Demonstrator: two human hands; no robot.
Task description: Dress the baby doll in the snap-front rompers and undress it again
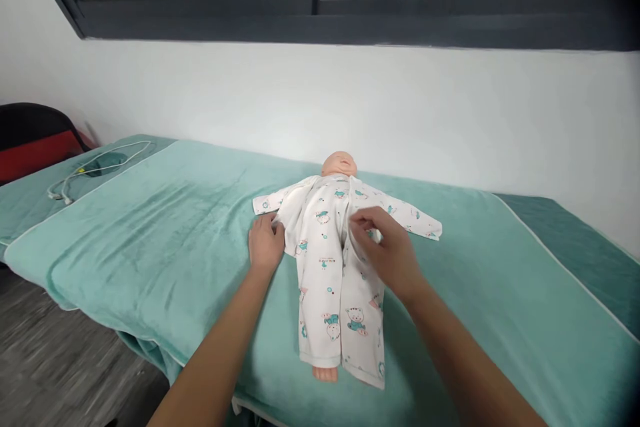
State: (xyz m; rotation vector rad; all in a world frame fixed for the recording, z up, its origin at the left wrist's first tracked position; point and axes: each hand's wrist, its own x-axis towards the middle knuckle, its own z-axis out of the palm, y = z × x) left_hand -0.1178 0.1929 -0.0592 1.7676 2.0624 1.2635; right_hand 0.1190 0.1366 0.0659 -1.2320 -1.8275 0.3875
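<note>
A baby doll (340,163) lies on its back on the green-covered table, its head toward the wall. It wears a white baby outfit (323,280) printed with small animals, the sleeves spread to both sides. One foot (325,373) shows below the left trouser leg; the other leg's end is covered by cloth. My left hand (267,240) is at the outfit's left side below the sleeve, fingers bent against the cloth edge. With thumb and fingers together, my right hand (385,247) pinches the fabric at the front, right of the middle.
A teal blanket (150,227) covers the table. At the far left lie a white cable (65,193) and a red and black chair or bag (40,147). Behind the table rise a white wall (200,93) and a dark-framed window (300,13).
</note>
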